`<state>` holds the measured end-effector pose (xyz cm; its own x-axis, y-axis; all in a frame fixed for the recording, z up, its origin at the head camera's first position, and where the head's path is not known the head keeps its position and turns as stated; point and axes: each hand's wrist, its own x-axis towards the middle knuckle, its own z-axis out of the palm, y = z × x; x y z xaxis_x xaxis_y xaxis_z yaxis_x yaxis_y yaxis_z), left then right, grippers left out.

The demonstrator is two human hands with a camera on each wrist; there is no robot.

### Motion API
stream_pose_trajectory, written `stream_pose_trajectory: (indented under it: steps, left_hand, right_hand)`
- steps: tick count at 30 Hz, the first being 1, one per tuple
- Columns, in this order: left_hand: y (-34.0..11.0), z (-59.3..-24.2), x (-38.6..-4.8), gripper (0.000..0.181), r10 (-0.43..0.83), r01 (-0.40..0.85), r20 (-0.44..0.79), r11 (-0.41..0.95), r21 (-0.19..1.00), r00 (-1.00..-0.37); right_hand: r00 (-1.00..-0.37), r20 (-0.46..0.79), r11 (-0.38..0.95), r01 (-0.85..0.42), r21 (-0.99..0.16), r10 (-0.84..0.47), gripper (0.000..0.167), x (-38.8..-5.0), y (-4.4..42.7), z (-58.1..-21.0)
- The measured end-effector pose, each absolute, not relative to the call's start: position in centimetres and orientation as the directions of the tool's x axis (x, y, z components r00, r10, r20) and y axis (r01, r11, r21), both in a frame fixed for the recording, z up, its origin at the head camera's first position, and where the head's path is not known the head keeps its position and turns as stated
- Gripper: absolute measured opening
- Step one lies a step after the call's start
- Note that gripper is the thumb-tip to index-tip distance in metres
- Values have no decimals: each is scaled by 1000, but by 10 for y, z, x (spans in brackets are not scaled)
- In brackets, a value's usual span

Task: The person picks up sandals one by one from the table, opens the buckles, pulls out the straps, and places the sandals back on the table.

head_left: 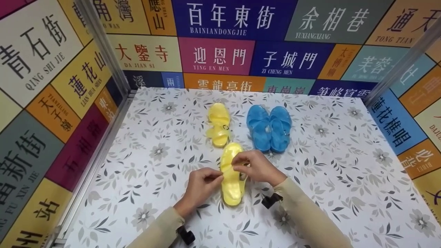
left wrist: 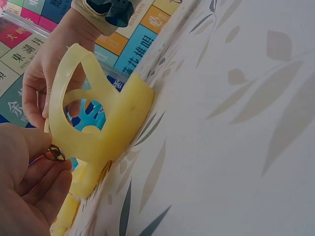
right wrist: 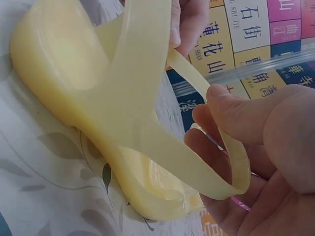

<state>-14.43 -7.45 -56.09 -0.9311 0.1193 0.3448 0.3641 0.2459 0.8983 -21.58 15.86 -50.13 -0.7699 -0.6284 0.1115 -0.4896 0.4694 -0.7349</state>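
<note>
A yellow jelly sandal (head_left: 231,187) lies on the patterned tabletop between both hands. With thumb and fingers, my left hand (head_left: 203,184) pinches the small metal buckle (left wrist: 55,153) at the sandal's side. From the other side, my right hand (head_left: 256,167) holds the loose strap (right wrist: 189,73) between thumb and fingers; in the right wrist view the strap bends in front of the curled fingers. Just beyond stands the second yellow sandal (head_left: 219,115). To its right, a pair of blue sandals (head_left: 268,129) sits side by side.
A white tabletop (head_left: 158,203) with grey leaves and flowers spreads under everything. Panels of colourful street-name signs (head_left: 213,57) rise at the back and both sides. Metal frame posts (head_left: 108,44) stand at the table's back corners.
</note>
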Motion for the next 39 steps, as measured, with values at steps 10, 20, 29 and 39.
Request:
stream_pose_trajectory:
  steps: [10, 20, 29, 39]
  left_hand:
    - [-78, -565, -142, 9, 97, 346, 332, 272, 898, -938]
    - [-74, -563, -140, 14, 139, 393, 369, 231, 890, -919]
    - [-79, -562, -138, 25, 189, 321, 280, 244, 915, -941]
    - [-87, -558, -130, 82, 343, 236, 93, 406, 883, -935]
  right_hand:
    - [-814, 184, 457, -478, -750, -550, 6, -221, 163, -498]
    - [-776, 212, 468, -547, -695, -594, 11, -217, 147, -504]
    - [-734, 307, 449, -634, -629, -606, 22, -211, 155, -500]
    - [-813, 196, 499, -506, -704, -549, 71, -185, 182, -508]
